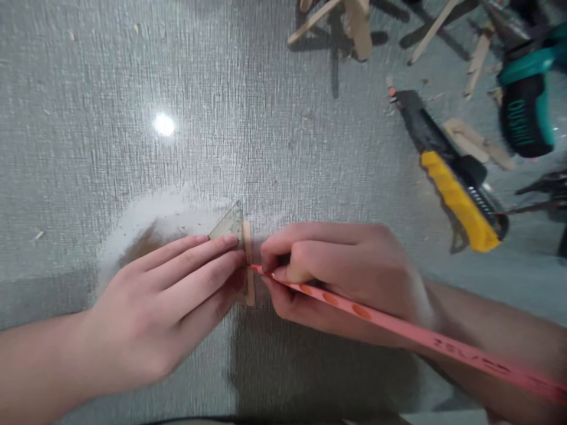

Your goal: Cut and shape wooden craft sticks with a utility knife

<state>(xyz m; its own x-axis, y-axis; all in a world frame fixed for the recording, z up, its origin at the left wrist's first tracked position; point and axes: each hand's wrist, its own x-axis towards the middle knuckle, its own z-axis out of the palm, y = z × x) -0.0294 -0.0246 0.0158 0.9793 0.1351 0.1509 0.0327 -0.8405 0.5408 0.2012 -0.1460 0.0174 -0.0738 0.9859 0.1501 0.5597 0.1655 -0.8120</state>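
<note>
My left hand [172, 307] lies with its fingers stretched out over a clear triangular ruler [229, 225], pressing it flat on the table. The ruler's straight edge runs alongside a thin wooden stick [248, 239], whose middle is partly covered by fingers and pencil. My right hand [341, 277] is closed around a pink pencil [411, 329] with orange oval grip marks. The pencil tip meets the stick close to the left fingertips. Its back end slants down to the right, over my right forearm.
A yellow-and-black utility knife [460, 200] lies at the right. Beyond it is a teal-and-black tool handle [527, 106], partly out of view. Wooden stick pieces [358, 29] sit at the top. White dust [133, 218] and a brown patch mark the grey textured table [88, 147].
</note>
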